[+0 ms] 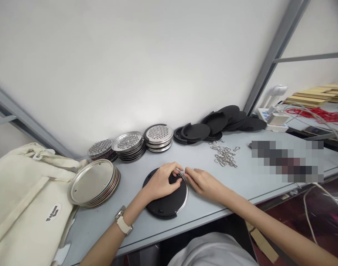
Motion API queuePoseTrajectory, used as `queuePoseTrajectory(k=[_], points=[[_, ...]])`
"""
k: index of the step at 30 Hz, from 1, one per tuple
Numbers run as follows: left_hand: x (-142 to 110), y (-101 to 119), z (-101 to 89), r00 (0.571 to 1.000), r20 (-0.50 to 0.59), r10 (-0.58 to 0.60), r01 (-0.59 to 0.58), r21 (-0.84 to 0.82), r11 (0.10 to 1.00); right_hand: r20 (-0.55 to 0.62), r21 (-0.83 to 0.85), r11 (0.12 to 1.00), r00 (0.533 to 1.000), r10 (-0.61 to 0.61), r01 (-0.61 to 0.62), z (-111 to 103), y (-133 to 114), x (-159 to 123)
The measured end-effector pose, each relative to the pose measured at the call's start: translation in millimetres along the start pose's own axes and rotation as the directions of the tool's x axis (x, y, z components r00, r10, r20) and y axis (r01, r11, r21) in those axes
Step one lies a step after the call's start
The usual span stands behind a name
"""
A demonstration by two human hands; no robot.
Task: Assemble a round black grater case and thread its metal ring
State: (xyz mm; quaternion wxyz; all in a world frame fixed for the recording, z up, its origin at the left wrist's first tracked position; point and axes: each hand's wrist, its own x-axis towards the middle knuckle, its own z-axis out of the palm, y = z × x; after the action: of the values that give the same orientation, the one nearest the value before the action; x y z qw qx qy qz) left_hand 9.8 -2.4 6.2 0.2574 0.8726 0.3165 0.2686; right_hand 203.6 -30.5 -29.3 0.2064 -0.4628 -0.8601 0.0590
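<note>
A black round disc [166, 201] with a shiny metal rim lies on the table before me. My left hand [163, 180] rests over its upper part, thumb and fingers closing at the far right edge. My right hand [201, 181] comes in from the right, fingertips pinched together at the same spot. Between both sets of fingertips shows a small metal clip [181, 174], mostly covered, at the disc's edge. To the right lies a loose heap of metal snap clips [225, 156].
Along the wall stand stacks of perforated metal grater discs [128, 142] and a pile of black round holders [196, 132]. At left, plain metal discs [92, 183] are stacked beside a cream bag [27, 199]. The table's front edge [169, 235] runs close to me.
</note>
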Motion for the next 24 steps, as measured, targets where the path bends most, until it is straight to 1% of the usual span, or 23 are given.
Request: queuePoseTrajectory(k=[3, 10, 15, 24], points=[[0.2, 0.4, 0.1, 1.000, 0.005, 0.009, -0.009, 0.000, 1.000, 0.004, 0.015, 1.000, 1.000, 0.013, -0.013, 0.2, 1.0, 0.1], [0.1, -1.5, 0.9, 1.000, -0.010, 0.012, -0.012, 0.023, 1.000, 0.041, -0.062, 0.998, 0.999, -0.029, 0.032, 3.5, -1.6, 2.6], [-0.5, -1.2, 1.2, 0.999, -0.013, -0.037, 0.037, 0.005, 0.999, 0.030, -0.040, 0.999, 0.999, -0.035, 0.036, 1.7, -2.3, 3.1], [-0.4, -1.7, 0.8, 0.999, 0.008, -0.040, 0.040, -0.020, 0.999, 0.026, 0.007, 0.999, 0.998, -0.054, 0.054, -1.5, -1.9, 2.2]])
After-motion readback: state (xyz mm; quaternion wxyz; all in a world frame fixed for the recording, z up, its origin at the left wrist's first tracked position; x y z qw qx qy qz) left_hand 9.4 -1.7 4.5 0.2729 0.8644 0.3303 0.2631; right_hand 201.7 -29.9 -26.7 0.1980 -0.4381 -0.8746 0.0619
